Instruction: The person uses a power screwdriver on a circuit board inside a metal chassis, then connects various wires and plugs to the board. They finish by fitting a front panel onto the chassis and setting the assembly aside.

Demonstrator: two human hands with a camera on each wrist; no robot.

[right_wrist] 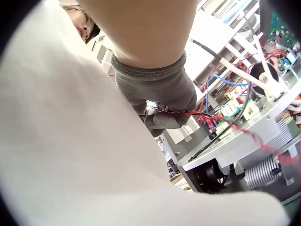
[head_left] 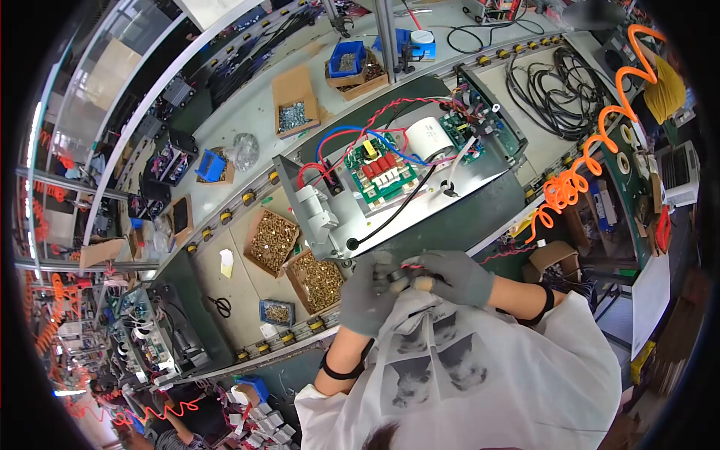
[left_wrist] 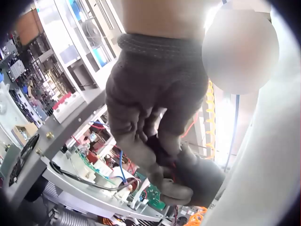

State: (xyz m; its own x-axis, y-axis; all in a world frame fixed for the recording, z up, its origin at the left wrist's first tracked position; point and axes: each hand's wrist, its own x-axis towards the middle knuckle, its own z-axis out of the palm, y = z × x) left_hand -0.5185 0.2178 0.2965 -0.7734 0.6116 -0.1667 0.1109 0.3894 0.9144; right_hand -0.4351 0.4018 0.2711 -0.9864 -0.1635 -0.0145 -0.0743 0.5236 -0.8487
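Observation:
Both hands wear grey gloves and meet at the near edge of the metal chassis [head_left: 442, 206], close to the chest. My left hand [head_left: 365, 295] curls its fingers round a small dark part [head_left: 397, 276], mostly hidden by the gloves. My right hand [head_left: 457, 277] pinches a twisted red and black wire [right_wrist: 225, 120] beside that part. From the right hand the wire trails off past the chassis in the right wrist view. On the chassis are a green circuit board [head_left: 382, 169], a white cylinder [head_left: 430, 139] and red, blue and black leads.
Cartons of brass-coloured fasteners [head_left: 319, 279] stand left of the chassis, with a small blue bin [head_left: 277, 312] and scissors [head_left: 220, 305] nearby. An orange coiled hose [head_left: 566, 191] hangs at the right. Black cables [head_left: 559, 94] lie coiled at the back right.

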